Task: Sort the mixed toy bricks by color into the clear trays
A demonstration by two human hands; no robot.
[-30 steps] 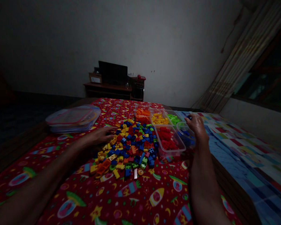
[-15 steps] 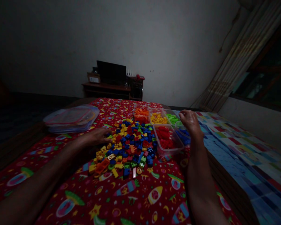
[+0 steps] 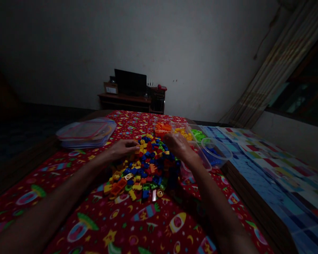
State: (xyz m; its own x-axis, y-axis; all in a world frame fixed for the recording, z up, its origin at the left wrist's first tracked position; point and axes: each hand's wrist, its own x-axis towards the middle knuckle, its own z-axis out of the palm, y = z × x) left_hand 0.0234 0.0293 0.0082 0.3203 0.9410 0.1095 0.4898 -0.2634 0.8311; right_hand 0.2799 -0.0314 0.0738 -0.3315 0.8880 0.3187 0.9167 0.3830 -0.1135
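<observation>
My left hand (image 3: pixel 125 148) is at the left side of a heap of mixed toy building bricks (image 3: pixel 151 168), with thumb and fingers closed at a yellow brick (image 3: pixel 138 150). Over the back right of the heap hangs my right hand (image 3: pixel 176 144). Its fingers curl downward, and their tips are too dark to show what they hold. The heap has yellow, blue, red, green and orange bricks. Beyond it are tubs of orange bricks (image 3: pixel 163 128), yellow bricks (image 3: pixel 184 134) and green bricks (image 3: pixel 198 135). My right forearm partly covers a clear tub (image 3: pixel 208 165).
Blue bricks (image 3: pixel 213 155) fill part of a round clear tub (image 3: pixel 226 159) at the right. Stacked clear lids (image 3: pixel 86 132) lie at the left on a red patterned cloth (image 3: pixel 137 218). A checked sheet (image 3: pixel 265 165) spreads to the right. A desk with a monitor (image 3: pixel 130 82) stands by the wall.
My right hand has come left from above the blue-brick tub to the heap. My left hand has shifted slightly right, its fingers now closed at a yellow brick. The view has turned slightly left.
</observation>
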